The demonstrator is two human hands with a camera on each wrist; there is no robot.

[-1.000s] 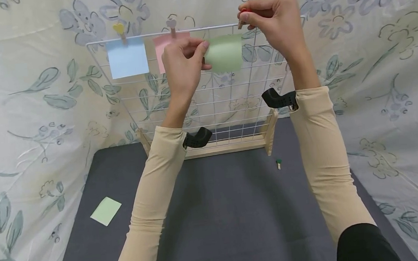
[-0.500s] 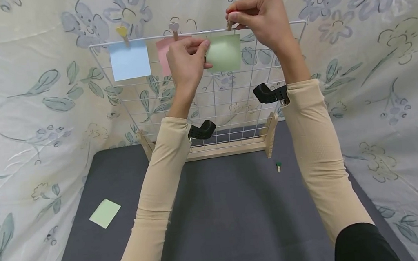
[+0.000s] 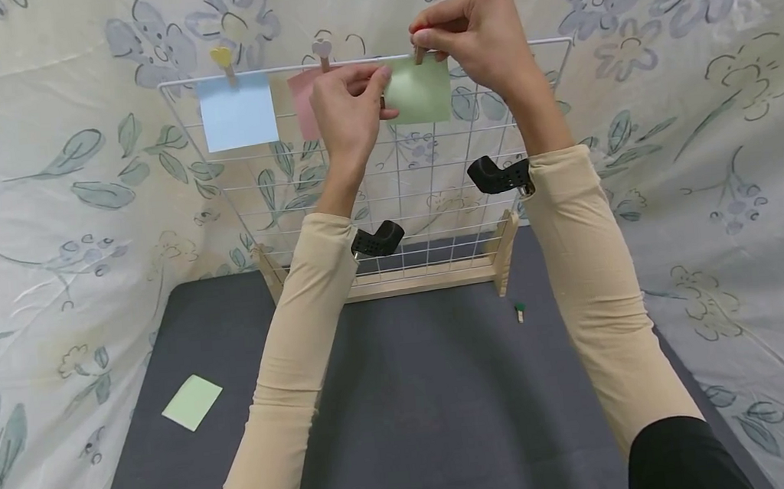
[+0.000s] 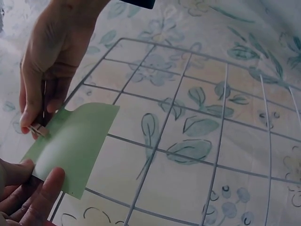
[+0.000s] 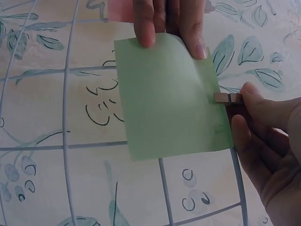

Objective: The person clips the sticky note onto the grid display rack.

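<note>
A green sticky note (image 3: 419,93) lies against the top of a white wire grid (image 3: 421,173). My left hand (image 3: 350,117) pinches the note's left edge between thumb and fingers. A small wooden clothespin (image 5: 228,98) with a red top is pinched in my right hand (image 3: 479,34). Its tips overlap the note's upper edge at the grid's top wire. To the left hang a blue note (image 3: 239,112) under a clothespin with a yellow heart (image 3: 221,56), and a pink note (image 3: 303,105) under one with a pale heart (image 3: 322,47). My left hand partly hides the pink note.
Wooden feet and a wooden bar (image 3: 422,281) hold the grid upright on the dark table (image 3: 434,425). Another green note (image 3: 192,403) lies at the table's left. A small green-topped clothespin (image 3: 520,313) lies near the right foot. Floral cloth (image 3: 718,173) hangs behind.
My right hand has moved left and slightly up with the clothespin, from the note's right corner to the middle of its upper edge. The green note has risen slightly to the top wire.
</note>
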